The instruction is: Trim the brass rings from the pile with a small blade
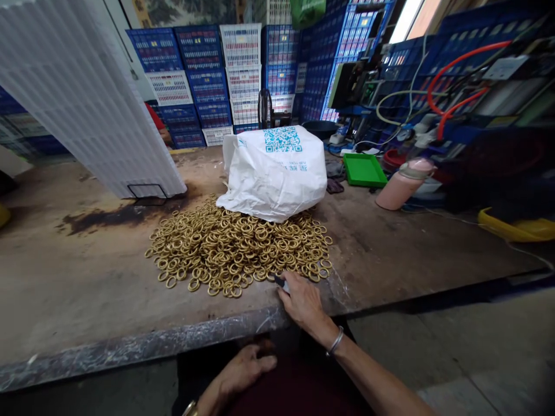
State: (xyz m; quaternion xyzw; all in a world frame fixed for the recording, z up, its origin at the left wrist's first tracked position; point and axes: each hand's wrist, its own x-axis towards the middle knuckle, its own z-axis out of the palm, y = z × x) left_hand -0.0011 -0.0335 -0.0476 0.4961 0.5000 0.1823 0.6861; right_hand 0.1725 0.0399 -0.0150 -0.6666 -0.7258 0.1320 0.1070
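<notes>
A wide heap of brass-coloured rings (234, 248) lies on the worn table, some loose ones scattered along its near side. At the heap's near right edge is my right hand (301, 297), closed on a small dark-tipped object (280, 281) whose kind I cannot make out. A silvery bracelet circles that wrist. Below the table's front edge, close to my body, my left hand (245, 368) has its fingers curled; the fingertips are dim and blurred, and whatever they hold is hidden. A white printed sack (277, 173) rests against the back of the heap.
Left of the heap, a tall white ribbed panel stack (125, 115) stands by a black wire stand (147, 193). On the right are a green tray (364, 170), a pink bottle (401, 188), a yellow container (515, 226) and equipment with hoses. Blue and white crates (208, 86) line the back.
</notes>
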